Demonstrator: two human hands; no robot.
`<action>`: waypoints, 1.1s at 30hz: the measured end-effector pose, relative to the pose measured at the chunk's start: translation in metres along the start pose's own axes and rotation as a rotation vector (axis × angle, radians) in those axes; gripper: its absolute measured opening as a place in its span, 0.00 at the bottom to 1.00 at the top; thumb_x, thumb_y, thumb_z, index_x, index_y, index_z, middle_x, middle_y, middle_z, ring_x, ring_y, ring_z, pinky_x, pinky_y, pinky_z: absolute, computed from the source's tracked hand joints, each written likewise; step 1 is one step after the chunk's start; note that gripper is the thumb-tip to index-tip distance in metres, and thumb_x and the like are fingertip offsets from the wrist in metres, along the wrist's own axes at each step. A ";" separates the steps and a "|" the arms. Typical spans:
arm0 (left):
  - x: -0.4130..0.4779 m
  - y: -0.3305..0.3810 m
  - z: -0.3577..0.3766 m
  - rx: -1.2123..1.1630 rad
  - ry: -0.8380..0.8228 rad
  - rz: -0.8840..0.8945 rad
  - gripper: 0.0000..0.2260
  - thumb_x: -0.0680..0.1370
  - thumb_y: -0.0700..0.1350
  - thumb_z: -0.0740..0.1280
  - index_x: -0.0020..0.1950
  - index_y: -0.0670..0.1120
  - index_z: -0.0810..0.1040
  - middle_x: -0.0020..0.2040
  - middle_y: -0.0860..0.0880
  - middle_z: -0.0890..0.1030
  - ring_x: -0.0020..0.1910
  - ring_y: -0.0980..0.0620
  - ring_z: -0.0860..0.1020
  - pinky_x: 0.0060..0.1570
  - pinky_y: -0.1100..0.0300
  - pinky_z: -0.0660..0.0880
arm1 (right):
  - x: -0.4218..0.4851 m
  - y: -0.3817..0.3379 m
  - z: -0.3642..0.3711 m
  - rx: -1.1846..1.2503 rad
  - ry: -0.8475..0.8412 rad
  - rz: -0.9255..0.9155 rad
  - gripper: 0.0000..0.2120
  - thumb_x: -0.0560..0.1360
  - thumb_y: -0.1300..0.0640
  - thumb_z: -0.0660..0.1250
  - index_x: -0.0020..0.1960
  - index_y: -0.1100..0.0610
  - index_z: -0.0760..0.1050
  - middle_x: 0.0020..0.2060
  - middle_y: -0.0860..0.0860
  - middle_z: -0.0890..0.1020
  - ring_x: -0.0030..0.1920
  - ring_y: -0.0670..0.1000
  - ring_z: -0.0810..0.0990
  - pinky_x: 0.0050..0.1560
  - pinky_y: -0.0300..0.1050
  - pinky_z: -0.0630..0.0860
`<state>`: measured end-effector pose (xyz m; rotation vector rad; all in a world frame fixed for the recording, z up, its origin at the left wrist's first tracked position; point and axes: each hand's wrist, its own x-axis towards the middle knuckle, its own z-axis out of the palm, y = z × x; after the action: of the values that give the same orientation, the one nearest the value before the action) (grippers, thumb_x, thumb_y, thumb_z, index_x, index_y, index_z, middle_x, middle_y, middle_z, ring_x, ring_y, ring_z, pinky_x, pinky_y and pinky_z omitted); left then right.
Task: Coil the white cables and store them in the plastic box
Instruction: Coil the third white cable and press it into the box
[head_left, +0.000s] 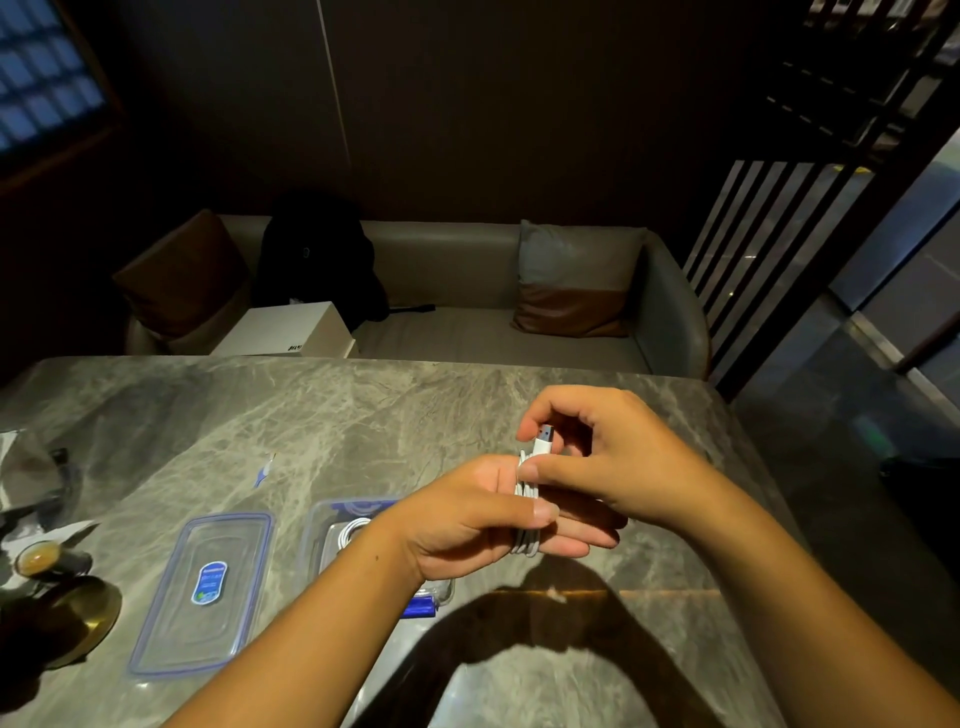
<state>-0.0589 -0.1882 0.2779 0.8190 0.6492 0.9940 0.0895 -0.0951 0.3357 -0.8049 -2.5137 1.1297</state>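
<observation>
My right hand (613, 452) is pinching the USB plug (544, 441) between thumb and curled fingers, tucking the loose end so the loops cannot spring apart; my left hand (467, 525) is closing on the coiled white cable (524, 519) — thumb pressing it against nearly straight fingers. Below my left wrist the plastic box (318, 525) is lying open — another coil (350, 530) already inside; its lid (208, 587) is resting just beside it on the marble table (363, 410).

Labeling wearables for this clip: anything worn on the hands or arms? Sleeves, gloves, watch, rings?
Nothing worn that shows. The left hand and right hand are bare, with no gloves, and no rings visible. Both forearms are bare as far as the frame shows, with no sleeve, watch or band.
</observation>
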 end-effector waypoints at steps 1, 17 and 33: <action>0.000 0.001 0.001 0.003 -0.014 0.003 0.18 0.80 0.29 0.56 0.70 0.30 0.66 0.64 0.27 0.73 0.63 0.34 0.76 0.65 0.47 0.74 | 0.000 0.002 0.000 0.049 -0.017 0.009 0.09 0.70 0.54 0.76 0.48 0.46 0.80 0.32 0.42 0.78 0.33 0.41 0.75 0.36 0.39 0.74; -0.006 -0.005 -0.004 -0.054 -0.118 -0.001 0.18 0.81 0.31 0.53 0.72 0.33 0.64 0.64 0.23 0.69 0.61 0.33 0.77 0.64 0.45 0.74 | -0.006 0.023 0.025 0.495 -0.232 0.120 0.10 0.81 0.56 0.64 0.59 0.55 0.81 0.50 0.56 0.86 0.53 0.57 0.85 0.58 0.55 0.81; 0.002 -0.004 -0.002 0.093 0.217 0.105 0.12 0.78 0.34 0.63 0.61 0.36 0.77 0.53 0.39 0.82 0.53 0.44 0.82 0.58 0.51 0.79 | 0.001 0.022 0.029 0.344 -0.058 0.043 0.07 0.80 0.54 0.63 0.53 0.49 0.80 0.41 0.53 0.84 0.41 0.52 0.82 0.42 0.50 0.79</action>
<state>-0.0573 -0.1868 0.2732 0.8396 0.8503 1.1654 0.0839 -0.1005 0.3004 -0.7413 -2.2606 1.5626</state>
